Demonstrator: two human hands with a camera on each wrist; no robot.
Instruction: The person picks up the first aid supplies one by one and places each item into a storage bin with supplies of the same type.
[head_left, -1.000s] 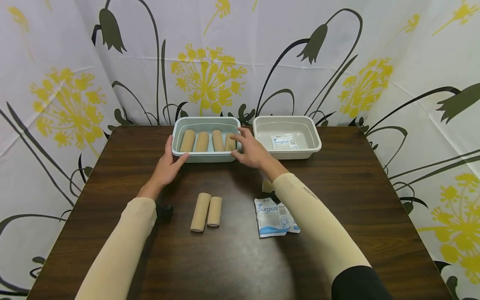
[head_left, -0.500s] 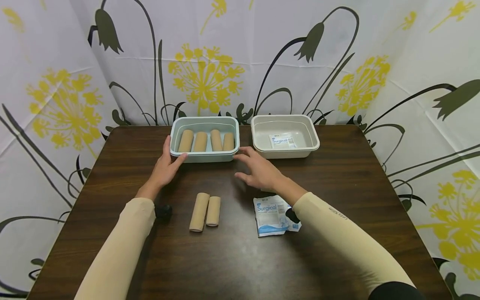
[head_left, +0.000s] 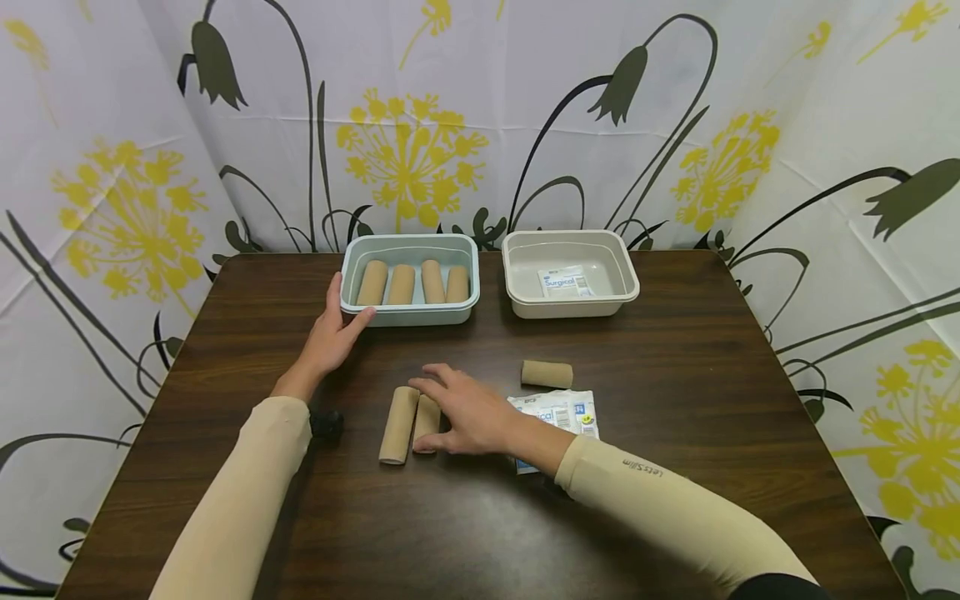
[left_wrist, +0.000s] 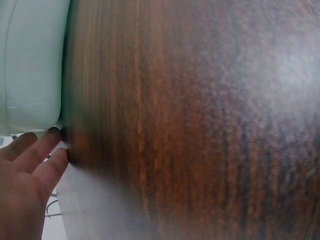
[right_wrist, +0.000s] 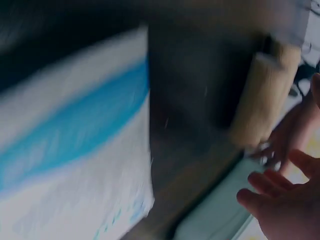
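Note:
At the left front corner of the pale blue bin (head_left: 420, 316), my left hand (head_left: 321, 340) rests with its thumb along the front rim and fingers by the left side. In the left wrist view, fairly straight fingers lie against the bin's wall (left_wrist: 32, 70). Several cardboard tubes (head_left: 401, 285) lie in that bin. My right hand (head_left: 476, 414) hovers over a short cardboard tube (head_left: 426, 423), thumb and fingers spread either side, partly hiding it. A longer cardboard tube (head_left: 397, 427) lies just left of it. The right wrist view shows the fingers apart from the tubes (right_wrist: 264, 100).
A whitish bin (head_left: 572, 309) at the back right holds a packet (head_left: 566, 282) marked "Surgical". Similar packets (head_left: 573, 407) lie on the dark wooden table (head_left: 675, 367), partly under my right wrist. Another cardboard tube (head_left: 547, 374) lies behind them. A patterned curtain (head_left: 480, 108) hangs behind the table.
My right hand has left the blue bin's right end and moved toward me and left, to the two loose tubes. The left hand has stayed at the bin.

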